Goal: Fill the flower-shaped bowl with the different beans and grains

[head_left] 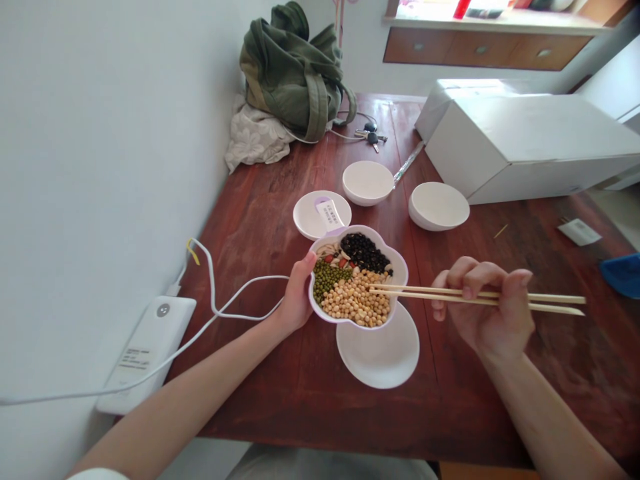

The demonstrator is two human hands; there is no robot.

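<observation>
I am watching the left hand (295,300) cupping the bowl's (400,270) left rim, its grip pressed on the wall, seemingly steadying it on the desk (280,200). The right hand (487,310) is pinching 2 chopsticks (450,295), tips reaching left over the yellow beans (356,300). Just beyond those tips are lying green beans (325,279) and black beans (365,251); 1 plate (385,357) is sitting just below the bowl.

White wall (100,133) at left, red-brown wooden table (280,220), wooden drawers (480,48) beyond
</observation>
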